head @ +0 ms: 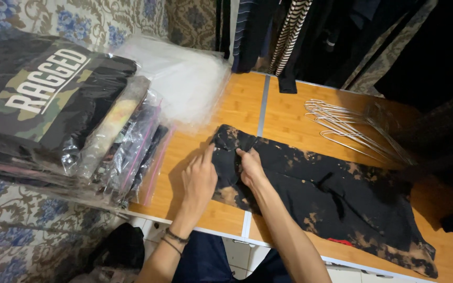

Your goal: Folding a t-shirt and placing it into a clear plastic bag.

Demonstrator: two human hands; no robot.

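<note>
A black garment [336, 199] with rust-brown bleach blotches lies folded lengthwise on the wooden table [247, 105], running from the middle to the lower right. My left hand [199, 178] rests on the garment's near left end, fingers pointing up along its edge. My right hand [249, 166] lies beside it, fingers curled and pinching a fold of the cloth near the top left corner. Both hands touch the fabric close together.
A stack of garments in clear plastic bags [79, 126] sits at the left on a floral cover. Empty clear bags [184, 78] lie behind. Several wire hangers [352, 131] rest at the table's right. Dark clothes [300, 36] hang at the back.
</note>
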